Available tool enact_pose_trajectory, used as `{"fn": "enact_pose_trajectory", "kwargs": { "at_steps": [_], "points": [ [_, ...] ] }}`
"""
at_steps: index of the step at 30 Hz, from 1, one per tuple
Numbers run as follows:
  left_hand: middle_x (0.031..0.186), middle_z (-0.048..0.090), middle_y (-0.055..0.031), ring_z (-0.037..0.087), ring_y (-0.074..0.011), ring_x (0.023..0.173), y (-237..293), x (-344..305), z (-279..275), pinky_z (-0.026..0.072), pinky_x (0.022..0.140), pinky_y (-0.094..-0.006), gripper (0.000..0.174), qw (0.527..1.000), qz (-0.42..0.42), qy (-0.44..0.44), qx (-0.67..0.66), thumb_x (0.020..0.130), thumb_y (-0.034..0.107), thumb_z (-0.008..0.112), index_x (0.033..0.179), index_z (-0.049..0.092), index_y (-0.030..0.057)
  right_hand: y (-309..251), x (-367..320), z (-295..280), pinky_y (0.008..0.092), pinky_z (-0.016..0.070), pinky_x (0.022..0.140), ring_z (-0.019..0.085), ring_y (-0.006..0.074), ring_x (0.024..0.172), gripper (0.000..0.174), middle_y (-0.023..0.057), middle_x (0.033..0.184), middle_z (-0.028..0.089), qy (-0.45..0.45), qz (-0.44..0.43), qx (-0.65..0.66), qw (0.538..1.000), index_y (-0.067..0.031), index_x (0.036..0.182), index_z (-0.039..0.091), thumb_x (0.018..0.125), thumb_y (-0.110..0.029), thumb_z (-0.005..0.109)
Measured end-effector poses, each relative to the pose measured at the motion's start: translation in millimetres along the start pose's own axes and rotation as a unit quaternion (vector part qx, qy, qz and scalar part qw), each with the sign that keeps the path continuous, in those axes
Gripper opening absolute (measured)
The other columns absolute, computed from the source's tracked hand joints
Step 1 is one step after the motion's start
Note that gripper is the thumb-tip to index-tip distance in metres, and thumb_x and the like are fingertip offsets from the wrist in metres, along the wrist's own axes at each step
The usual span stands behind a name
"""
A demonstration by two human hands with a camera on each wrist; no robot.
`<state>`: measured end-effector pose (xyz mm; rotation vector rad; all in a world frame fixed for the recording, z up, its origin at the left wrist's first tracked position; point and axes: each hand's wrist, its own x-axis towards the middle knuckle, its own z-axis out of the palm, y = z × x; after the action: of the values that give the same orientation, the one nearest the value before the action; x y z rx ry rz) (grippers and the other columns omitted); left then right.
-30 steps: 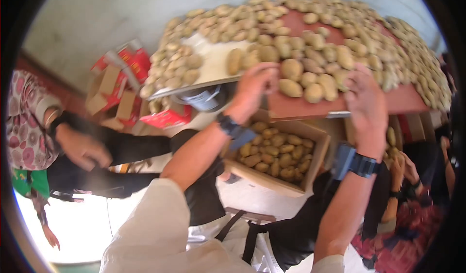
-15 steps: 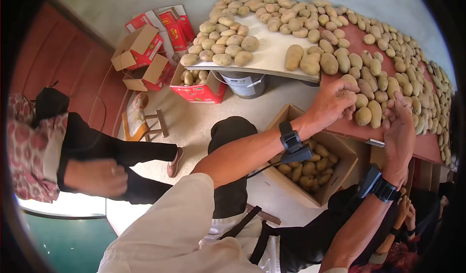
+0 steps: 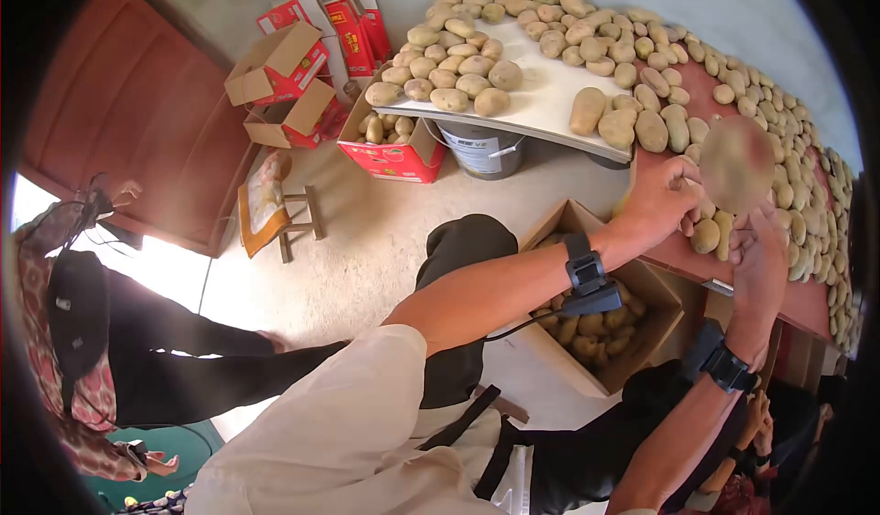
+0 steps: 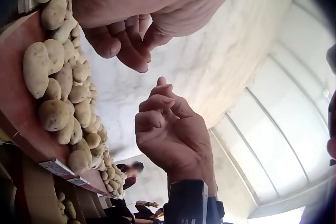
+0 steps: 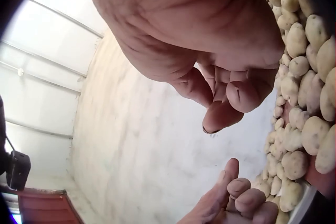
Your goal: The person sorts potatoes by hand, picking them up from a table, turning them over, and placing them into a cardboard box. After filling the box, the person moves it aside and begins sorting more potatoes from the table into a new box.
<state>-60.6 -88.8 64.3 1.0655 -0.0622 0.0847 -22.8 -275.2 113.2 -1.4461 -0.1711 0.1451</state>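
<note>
My left hand [image 3: 653, 205] is raised at the front edge of the table, loosely bent fingers holding nothing visible. Across a small gap is my right hand [image 3: 759, 251], also empty, its fingers partly bent. In the left wrist view the left hand [image 4: 147, 3] hangs at the top, with the right hand [image 4: 176, 137] facing it palm-up. The right wrist view has the right hand [image 5: 194, 29] above and the left hand [image 5: 228, 203] below, not touching. Many potatoes [image 3: 651, 132] lie beside and behind the hands on the red tabletop [image 3: 683, 257].
Below the table stands a cardboard box [image 3: 653, 343] of potatoes. A red carton [image 3: 390, 159] of potatoes, a grey bucket [image 3: 478, 153], a small stool [image 3: 298, 222] and open cartons [image 3: 275, 66] are to the left. People's limbs show at both sides.
The head view has swung left, so the table sits farther right. My hands have come closer together and stay empty. The person at the left has moved a hand away from the lap.
</note>
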Motion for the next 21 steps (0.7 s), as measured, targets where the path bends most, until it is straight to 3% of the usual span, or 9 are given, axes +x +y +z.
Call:
{"fn": "enact_pose_trajectory", "kwargs": {
  "at_steps": [4, 7, 8, 10, 11, 12, 16, 21],
  "points": [
    [0.075, 0.065, -0.0048, 0.061, -0.0115, 0.061, 3.0, -1.4, 0.1, 0.0427, 0.054, -0.0243, 0.027, 0.999, -0.003, 0.022, 0.030, 0.097, 0.013, 0.058, 0.121, 0.059, 0.0002, -0.5, -5.0, 12.3, 0.0214, 0.0312, 0.053, 0.048, 0.0057, 0.061, 0.033, -0.0001, 0.074, 0.057, 0.006, -0.001, -0.009, 1.000, 0.0004, 0.128, 0.061, 0.099, -0.016, 0.056],
    [0.078, 0.066, -0.0053, 0.061, -0.0105, 0.068, 8.2, -3.3, -0.8, 0.0484, 0.062, -0.0254, 0.036, 0.999, -0.003, 0.016, 0.039, 0.093, 0.005, 0.053, 0.129, 0.057, -0.0021, -8.6, -13.0, 27.7, 0.0218, 0.0348, 0.054, 0.052, 0.0060, 0.060, 0.027, -0.0009, 0.071, 0.059, -0.040, 0.028, -0.037, 0.998, -0.0035, 0.120, 0.067, 0.098, -0.017, 0.057],
    [0.076, 0.065, -0.0090, 0.062, -0.0150, 0.061, 4.1, 0.6, -0.5, 0.0505, 0.056, -0.0280, 0.030, 0.999, 0.015, 0.031, 0.026, 0.091, 0.001, 0.055, 0.120, 0.059, -0.0047, -5.2, -10.9, 27.7, 0.0218, 0.0363, 0.054, 0.054, 0.0061, 0.061, 0.025, -0.0013, 0.071, 0.060, -0.051, 0.033, -0.039, 0.997, -0.0049, 0.118, 0.069, 0.098, -0.017, 0.058],
    [0.076, 0.065, -0.0054, 0.060, -0.0115, 0.065, 5.3, -2.3, 1.9, 0.0476, 0.060, -0.0259, 0.033, 0.994, 0.000, 0.070, 0.082, 0.092, 0.005, 0.057, 0.124, 0.062, -0.0006, 1.4, -10.7, 28.4, 0.0221, 0.0394, 0.054, 0.057, 0.0068, 0.062, 0.024, -0.0010, 0.074, 0.064, -0.078, 0.017, -0.032, 0.996, -0.0058, 0.115, 0.069, 0.097, -0.018, 0.060],
    [0.077, 0.065, -0.0041, 0.060, -0.0101, 0.068, 1.5, -1.3, -2.5, 0.0481, 0.063, -0.0255, 0.032, 0.996, 0.005, 0.056, 0.067, 0.093, 0.007, 0.058, 0.124, 0.063, 0.0006, -6.9, -19.1, 38.0, 0.0213, 0.0378, 0.054, 0.056, 0.0072, 0.062, 0.025, 0.0007, 0.074, 0.064, -0.049, 0.027, -0.066, 0.996, -0.0032, 0.116, 0.068, 0.099, -0.020, 0.059],
    [0.079, 0.065, -0.0029, 0.059, -0.0090, 0.070, 5.5, -2.7, -1.8, 0.0476, 0.065, -0.0244, 0.031, 0.994, 0.005, 0.053, 0.090, 0.095, 0.009, 0.060, 0.125, 0.063, 0.0015, -3.1, -16.6, 37.3, 0.0207, 0.0389, 0.055, 0.059, 0.0072, 0.065, 0.024, 0.0002, 0.076, 0.067, -0.076, 0.040, -0.036, 0.996, -0.0049, 0.114, 0.069, 0.098, -0.020, 0.060],
    [0.088, 0.064, -0.0009, 0.056, -0.0084, 0.072, 9.4, -4.8, 0.6, 0.0421, 0.063, -0.0236, 0.031, 0.992, -0.014, 0.057, 0.115, 0.099, 0.013, 0.055, 0.126, 0.061, -0.0011, 2.1, -17.3, 36.5, 0.0211, 0.0410, 0.054, 0.063, 0.0089, 0.066, 0.021, 0.0023, 0.078, 0.069, -0.124, 0.015, 0.009, 0.992, -0.0031, 0.108, 0.068, 0.096, -0.019, 0.060],
    [0.085, 0.061, -0.0006, 0.052, -0.0091, 0.071, 10.0, -4.4, -0.1, 0.0388, 0.064, -0.0237, 0.034, 0.995, -0.005, 0.043, 0.093, 0.100, 0.014, 0.053, 0.130, 0.058, -0.0014, 2.5, -15.7, 31.4, 0.0215, 0.0401, 0.052, 0.063, 0.0104, 0.064, 0.022, 0.0048, 0.079, 0.069, -0.109, 0.025, 0.038, 0.993, -0.0003, 0.107, 0.065, 0.096, -0.017, 0.059]
  ]
}}
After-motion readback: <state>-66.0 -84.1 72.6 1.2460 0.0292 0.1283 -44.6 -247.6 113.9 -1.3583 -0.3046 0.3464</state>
